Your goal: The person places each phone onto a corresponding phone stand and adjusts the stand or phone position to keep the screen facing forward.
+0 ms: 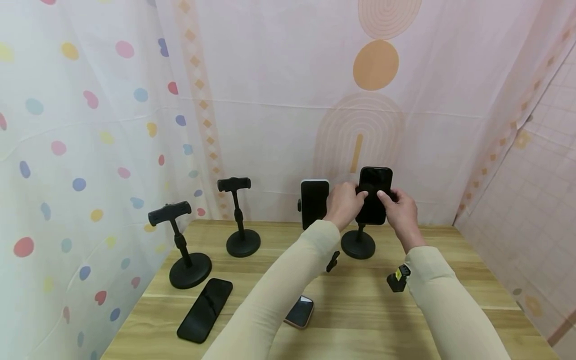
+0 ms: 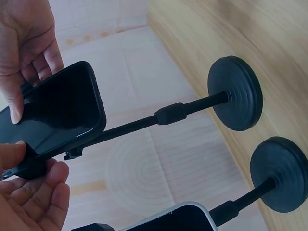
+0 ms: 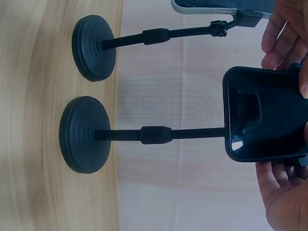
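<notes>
A black smartphone (image 1: 372, 200) sits upright at the top of a black phone stand (image 1: 358, 245), gripped from both sides. My left hand (image 1: 345, 202) pinches the stand's clamp (image 2: 32, 166) at the phone's left edge, thumb in front and fingers curled beneath. My right hand (image 1: 402, 212) holds the opposite edge, its thumb pressed on the screen and its fingers behind. Just left of my left hand, a white-edged smartphone (image 1: 314, 200) is held in another stand, whose round base (image 2: 279, 174) shows in the left wrist view.
Two black phone stands (image 1: 191, 270) (image 1: 243, 243) without phones stand on the left of the wooden table (image 1: 360, 320). A black smartphone (image 1: 205, 310) lies flat before them; a smaller phone (image 1: 300, 312) lies partly behind my left sleeve. A patterned curtain (image 1: 270, 140) hangs behind the table.
</notes>
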